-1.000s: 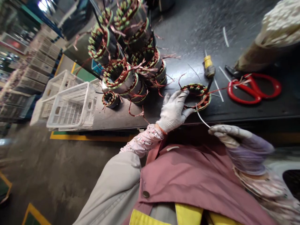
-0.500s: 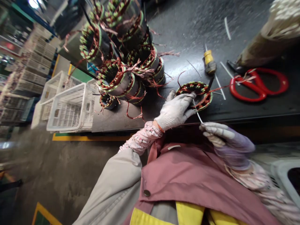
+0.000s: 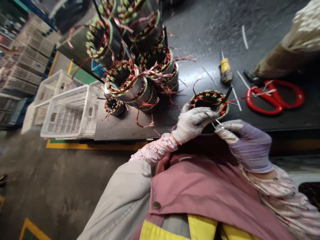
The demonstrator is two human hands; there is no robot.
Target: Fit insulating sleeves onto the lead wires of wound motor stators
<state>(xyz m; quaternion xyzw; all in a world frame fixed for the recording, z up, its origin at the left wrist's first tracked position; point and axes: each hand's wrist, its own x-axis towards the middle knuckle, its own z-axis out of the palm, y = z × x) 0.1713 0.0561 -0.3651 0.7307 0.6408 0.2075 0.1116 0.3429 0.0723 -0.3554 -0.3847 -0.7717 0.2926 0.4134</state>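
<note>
A wound stator (image 3: pixel 209 101) with copper wire and green slot liners lies near the front edge of the dark bench (image 3: pixel 200 36). My left hand (image 3: pixel 193 121), in a white knit glove, grips the stator's near rim with its fingers curled over it. My right hand (image 3: pixel 246 145), in a purple glove, pinches a thin white strip (image 3: pixel 215 125) whose far end meets the stator's near rim by my left fingertips. Loose copper leads run from the stator to the right.
A pile of wound stators (image 3: pixel 135 56) stands at the bench's left. Red-handled scissors (image 3: pixel 273 95) and a yellow-handled tool (image 3: pixel 225 70) lie right of the held stator, near another person's gloved arm (image 3: pixel 290 46). White plastic crates (image 3: pixel 67 110) sit on the floor at left.
My right hand has moved up and left, bringing the white strip to the stator's rim. My left hand has shifted its grip further over the rim.
</note>
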